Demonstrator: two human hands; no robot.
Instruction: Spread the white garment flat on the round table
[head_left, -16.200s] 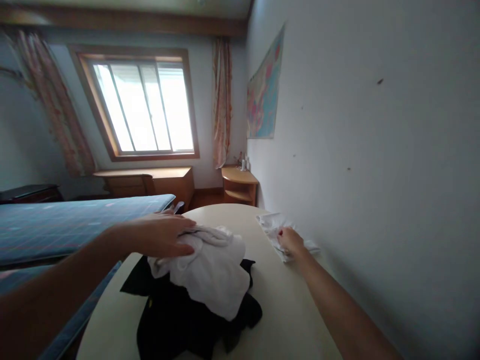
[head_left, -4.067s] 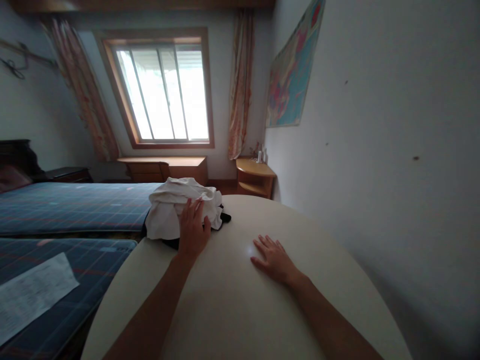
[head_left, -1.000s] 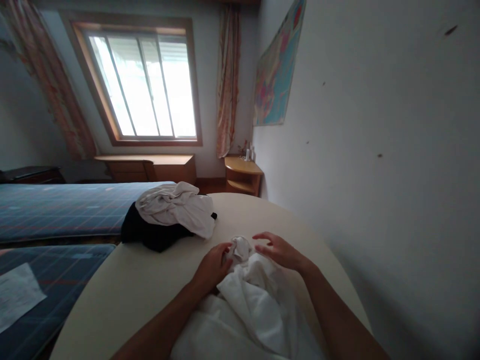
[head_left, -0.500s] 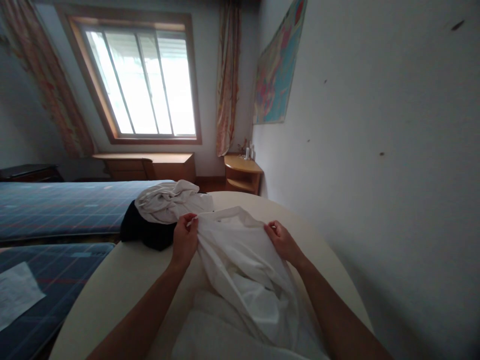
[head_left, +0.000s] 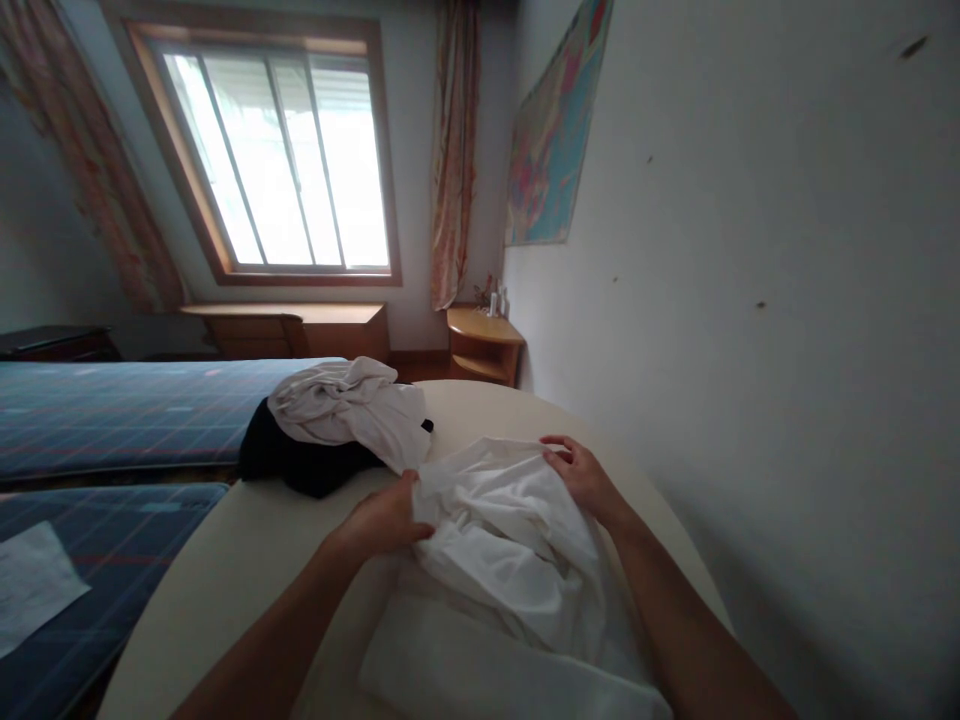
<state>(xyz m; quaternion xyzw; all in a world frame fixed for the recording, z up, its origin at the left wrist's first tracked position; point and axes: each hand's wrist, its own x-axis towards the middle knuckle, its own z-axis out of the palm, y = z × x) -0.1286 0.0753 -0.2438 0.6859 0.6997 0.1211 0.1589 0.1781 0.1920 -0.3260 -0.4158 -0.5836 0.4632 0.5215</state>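
Observation:
A crumpled white garment (head_left: 502,560) lies in folds on the round cream table (head_left: 247,560) in front of me; its exact kind does not show. My left hand (head_left: 386,515) is at its left edge, thumb over the fabric and fingertips partly hidden by it. At the upper right edge, my right hand (head_left: 581,480) holds the fabric between thumb and fingers, with the index finger stretched along the edge. Beyond my left hand, a pale crumpled cloth (head_left: 345,400) rests on a black cloth (head_left: 300,465).
Two plaid mattresses (head_left: 150,410) lie left of the table, the nearer one with a paper sheet (head_left: 37,585) on it. The white wall (head_left: 750,420) runs close along the right. A wooden corner shelf (head_left: 484,330) and a desk (head_left: 330,318) stand at the back.
The garment's far edge has dropped lower and closer to me. My left hand has shifted right and nearer, turning sideways; my right hand has moved slightly right, its index finger straightening.

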